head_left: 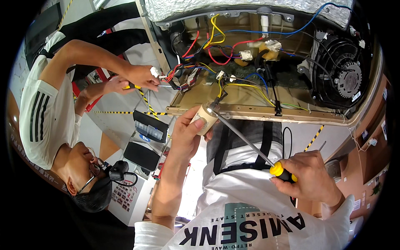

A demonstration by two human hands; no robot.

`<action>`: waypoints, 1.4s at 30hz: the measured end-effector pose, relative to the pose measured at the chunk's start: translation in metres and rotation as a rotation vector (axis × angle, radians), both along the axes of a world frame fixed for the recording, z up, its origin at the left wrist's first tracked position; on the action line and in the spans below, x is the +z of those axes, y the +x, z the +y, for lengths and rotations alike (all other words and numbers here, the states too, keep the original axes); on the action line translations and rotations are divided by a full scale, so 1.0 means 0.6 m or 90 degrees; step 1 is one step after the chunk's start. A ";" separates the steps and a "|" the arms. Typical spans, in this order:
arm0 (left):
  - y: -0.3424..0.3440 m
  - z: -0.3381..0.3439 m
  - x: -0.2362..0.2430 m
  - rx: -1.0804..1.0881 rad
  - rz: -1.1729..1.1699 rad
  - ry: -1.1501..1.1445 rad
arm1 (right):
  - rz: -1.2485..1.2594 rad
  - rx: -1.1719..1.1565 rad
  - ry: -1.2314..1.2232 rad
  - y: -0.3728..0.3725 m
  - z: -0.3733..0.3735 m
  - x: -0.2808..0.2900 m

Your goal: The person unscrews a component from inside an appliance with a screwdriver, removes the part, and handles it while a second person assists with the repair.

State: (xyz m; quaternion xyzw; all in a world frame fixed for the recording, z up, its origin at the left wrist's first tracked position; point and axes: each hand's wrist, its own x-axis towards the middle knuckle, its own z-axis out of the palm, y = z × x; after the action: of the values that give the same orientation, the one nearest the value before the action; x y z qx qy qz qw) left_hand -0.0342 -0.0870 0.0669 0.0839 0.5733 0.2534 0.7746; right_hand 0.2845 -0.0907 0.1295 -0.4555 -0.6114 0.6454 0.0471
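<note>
My left hand point(188, 132) is closed around a cream cylindrical capacitor point(205, 119), held at the front edge of an opened metal appliance housing point(246, 111). Wires with dark ends point(219, 99) run to the capacitor's top. In my right hand point(309, 175) is a screwdriver point(280, 170) with a yellow and black handle. Its long metal shaft slants up to the left, and the tip meets or nearly meets the capacitor's terminal end; actual contact I cannot tell.
A co-worker at the left has hands point(143, 78) at a wire bundle point(183, 83), with another yellow-black screwdriver point(132, 86). Inside the housing, a round black motor point(333, 77) sits at the right. Loose wires and white connectors point(246, 55) hang around. Silver foil insulation point(250, 9) covers the top.
</note>
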 end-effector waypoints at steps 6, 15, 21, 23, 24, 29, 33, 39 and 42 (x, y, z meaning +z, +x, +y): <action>0.014 0.006 0.006 -0.021 0.087 0.003 | 0.012 0.004 -0.031 -0.001 0.001 -0.005; -0.006 -0.008 -0.005 -0.012 0.025 0.037 | 0.020 0.018 -0.090 0.001 0.004 -0.009; -0.004 -0.013 -0.009 -0.012 0.058 0.042 | 0.015 0.032 -0.128 0.004 0.023 -0.012; 0.001 -0.015 -0.010 -0.010 0.090 0.041 | 0.011 0.014 -0.123 0.001 0.017 -0.016; 0.007 -0.016 -0.009 -0.012 0.120 0.041 | 0.007 0.003 -0.121 -0.002 0.010 -0.019; 0.014 -0.017 -0.012 -0.028 0.162 0.078 | -0.015 0.022 -0.170 -0.011 0.003 -0.027; 0.013 -0.022 -0.014 -0.045 0.159 0.100 | -0.023 0.017 -0.155 -0.007 -0.003 -0.034; 0.021 -0.026 -0.018 -0.041 0.222 0.116 | -0.006 -0.013 -0.134 -0.025 -0.029 -0.045; 0.025 -0.026 -0.018 -0.027 0.242 0.114 | 0.026 -0.046 -0.137 -0.036 -0.041 -0.046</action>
State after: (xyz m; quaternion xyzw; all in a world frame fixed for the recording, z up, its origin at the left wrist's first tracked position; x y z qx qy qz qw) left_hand -0.0190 -0.1026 0.0562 0.2107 0.6825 0.2663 0.6472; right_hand 0.2627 -0.1153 0.1019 -0.4664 -0.5207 0.7142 0.0336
